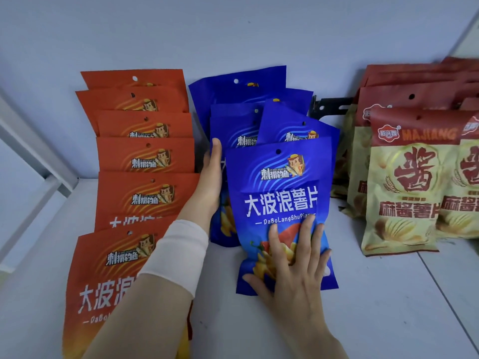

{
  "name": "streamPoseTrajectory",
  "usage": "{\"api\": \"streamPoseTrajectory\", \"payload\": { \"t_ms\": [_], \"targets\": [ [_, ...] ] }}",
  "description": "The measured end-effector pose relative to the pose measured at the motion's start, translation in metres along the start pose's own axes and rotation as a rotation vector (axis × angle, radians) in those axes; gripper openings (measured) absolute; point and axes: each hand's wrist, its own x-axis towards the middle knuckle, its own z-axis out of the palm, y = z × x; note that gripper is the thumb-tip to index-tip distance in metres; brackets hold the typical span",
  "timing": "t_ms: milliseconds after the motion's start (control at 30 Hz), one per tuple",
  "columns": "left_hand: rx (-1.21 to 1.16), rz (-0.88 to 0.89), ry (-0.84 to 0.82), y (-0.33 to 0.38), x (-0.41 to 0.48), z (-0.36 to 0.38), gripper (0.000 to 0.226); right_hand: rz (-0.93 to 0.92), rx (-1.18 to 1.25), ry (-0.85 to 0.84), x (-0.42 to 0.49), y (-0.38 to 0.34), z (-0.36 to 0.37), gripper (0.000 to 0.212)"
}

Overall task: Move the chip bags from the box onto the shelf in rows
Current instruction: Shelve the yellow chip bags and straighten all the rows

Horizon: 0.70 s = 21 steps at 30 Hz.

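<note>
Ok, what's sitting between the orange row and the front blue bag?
The left hand, fingers straight, fills that gap in the head view, beside the orange row and front blue bag.

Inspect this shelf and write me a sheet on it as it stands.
Surface: white shelf, carrying three rows of bags.
Job's things: orange bags overlap front to back at the left; blue bags form a looser middle row behind the front blue bag; beige bags at the right.
Clutter: nothing seen.
Hands: left hand flat against the blue row's left side, fingers straight; right hand lies flat on the front blue bag, fingers spread.
Cables: nothing seen.
Surroundings: pale back wall; black bracket on it between the blue and beige rows.
</note>
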Motion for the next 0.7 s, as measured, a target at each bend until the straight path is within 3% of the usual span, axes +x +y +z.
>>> {"api": "streamPoseTrajectory", "payload": {
  "t_ms": [100, 200, 267, 367, 533, 600, 700],
  "targets": [
    [-0.015, 0.054, -0.017, 0.006, -0.008, 0.005, 0.094, 0.008, 0.011, -0.005, 0.001, 0.004, -0.004, 0.082],
    [-0.05, 0.084, -0.034, 0.013, -0.014, 0.017, 0.057, -0.012, 0.002, 0.004, 0.0, 0.006, -0.005, 0.088],
    [-0.092, 0.08, -0.053, 0.009, -0.01, 0.02, 0.048, -0.019, -0.009, 0.0, 0.001, 0.008, -0.006, 0.097],
    [-0.179, 0.034, -0.076, 0.008, -0.008, 0.024, 0.059, -0.026, -0.015, 0.003, 0.0, 0.009, -0.007, 0.091],
    [-0.232, 0.032, -0.093, 0.002, -0.004, 0.022, 0.054, -0.044, -0.026, -0.003, -0.002, 0.01, -0.007, 0.098],
    [-0.227, 0.025, -0.086, 0.001, -0.003, 0.021, 0.051, -0.04, -0.019, -0.012, -0.002, 0.01, -0.008, 0.09],
    [-0.28, 0.026, -0.08, 0.001, -0.003, 0.024, 0.08, -0.002, 0.083, 0.023, -0.001, 0.011, -0.01, 0.063]
  ]
}}
